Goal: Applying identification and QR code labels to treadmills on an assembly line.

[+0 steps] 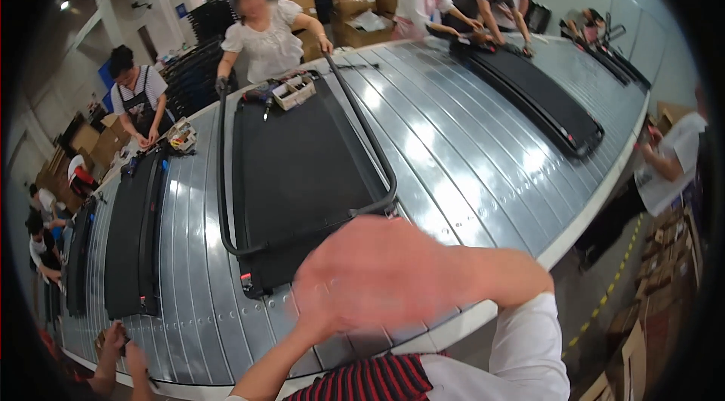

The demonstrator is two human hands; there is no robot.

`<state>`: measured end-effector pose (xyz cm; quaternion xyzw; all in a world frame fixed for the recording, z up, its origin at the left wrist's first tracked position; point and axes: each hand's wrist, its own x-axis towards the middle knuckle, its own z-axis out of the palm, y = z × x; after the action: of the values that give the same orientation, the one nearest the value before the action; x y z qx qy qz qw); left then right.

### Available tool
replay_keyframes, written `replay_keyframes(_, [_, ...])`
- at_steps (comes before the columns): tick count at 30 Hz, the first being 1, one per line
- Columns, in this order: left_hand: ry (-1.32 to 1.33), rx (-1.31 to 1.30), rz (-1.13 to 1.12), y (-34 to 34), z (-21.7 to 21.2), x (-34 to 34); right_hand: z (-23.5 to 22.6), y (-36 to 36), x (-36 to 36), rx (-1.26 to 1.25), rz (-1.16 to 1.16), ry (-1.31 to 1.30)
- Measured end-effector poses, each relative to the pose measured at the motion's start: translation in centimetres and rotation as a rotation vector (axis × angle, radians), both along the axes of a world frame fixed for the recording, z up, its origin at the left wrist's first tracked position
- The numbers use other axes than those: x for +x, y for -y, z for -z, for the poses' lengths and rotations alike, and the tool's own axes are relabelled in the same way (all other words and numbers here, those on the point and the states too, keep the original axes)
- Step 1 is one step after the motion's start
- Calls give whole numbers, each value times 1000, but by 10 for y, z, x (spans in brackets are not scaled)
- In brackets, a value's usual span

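Hands point(377, 276) blurred together, four black treadmills point(302, 174), one conveyor point(468, 159)

Blurred hand point(377, 272) raised before black treadmill point(298, 174), metal conveyor point(468, 152).

Both forearms are seen entering from the near edge. The right arm point(498, 288), bare below a short white sleeve, is bent at the elbow and swung across to the left. The left forearm point(279, 363) is raised from near left toward the middle. The two hands point(370, 272) are brought together in front of the chest and are blurred, so single fingers and any grip cannot be made out.
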<state>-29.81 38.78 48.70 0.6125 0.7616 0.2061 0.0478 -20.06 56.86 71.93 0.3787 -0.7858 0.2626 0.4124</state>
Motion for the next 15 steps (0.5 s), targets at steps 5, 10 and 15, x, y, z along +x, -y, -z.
replay_keyframes(5, [364, 130, 87, 41, -22, -8, -66, 103, 37, 205, -184, -72])
replay_keyframes(10, [214, 201, 193, 62, -34, -18, -63, 156, 42, 297, -127, 42])
replay_keyframes(15, [326, 281, 67, 130, -30, -45, -39, 225, 13, 14, -128, 10])
